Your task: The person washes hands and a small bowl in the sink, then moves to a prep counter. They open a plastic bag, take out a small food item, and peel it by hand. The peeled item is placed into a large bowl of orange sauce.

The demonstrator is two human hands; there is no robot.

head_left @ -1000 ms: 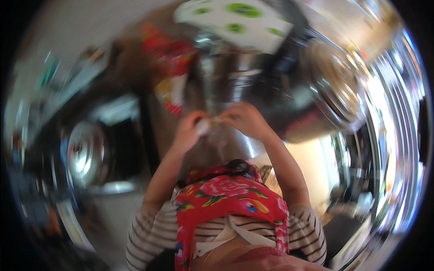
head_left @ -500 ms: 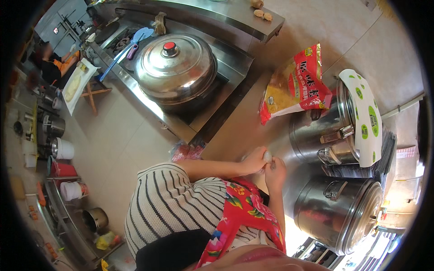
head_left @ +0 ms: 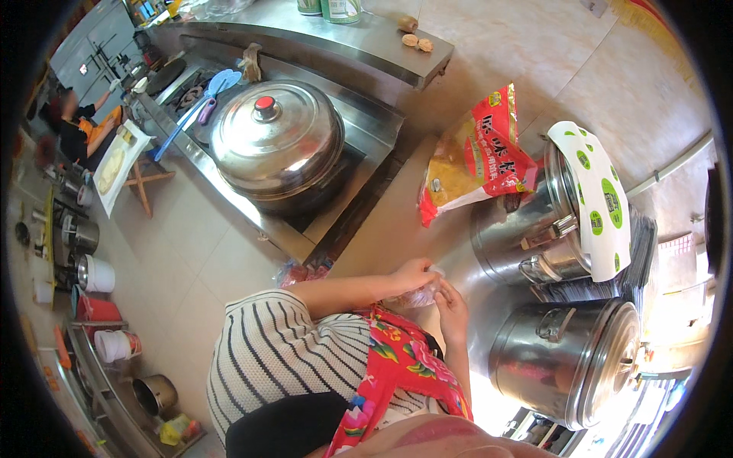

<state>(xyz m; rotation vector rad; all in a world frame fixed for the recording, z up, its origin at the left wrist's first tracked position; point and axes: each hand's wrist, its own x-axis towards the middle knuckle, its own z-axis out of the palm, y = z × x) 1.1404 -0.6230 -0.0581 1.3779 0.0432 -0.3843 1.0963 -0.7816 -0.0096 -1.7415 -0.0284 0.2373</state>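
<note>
In front of the apron, both my hands meet at a crinkled, clear plastic bag (head_left: 420, 296). My left hand (head_left: 413, 276) comes in from the left with its fingers closed on the bag's top. Close on its right, my right hand (head_left: 452, 307) pinches the same bag's edge. What the bag holds, if anything, I cannot make out. Beyond my hands, a large red and yellow plastic packet (head_left: 477, 156) leans by a lidded steel pot (head_left: 500, 237). A white sheet with green ovals (head_left: 595, 198) lies over that pot's lid.
A second lidded steel pot (head_left: 546, 359) stands at the near right. Ahead on the left, a big domed-lid pot (head_left: 279, 141) sits on the stove beside a blue strainer (head_left: 221, 80). Walnuts (head_left: 417, 41) lie on the far shelf. Another person (head_left: 84, 126) is at the far left.
My hands have shifted slightly left and are a little more open around the plastic, and more of the clear bag shows. The whole view has swung a little, bringing green cans into sight.
</note>
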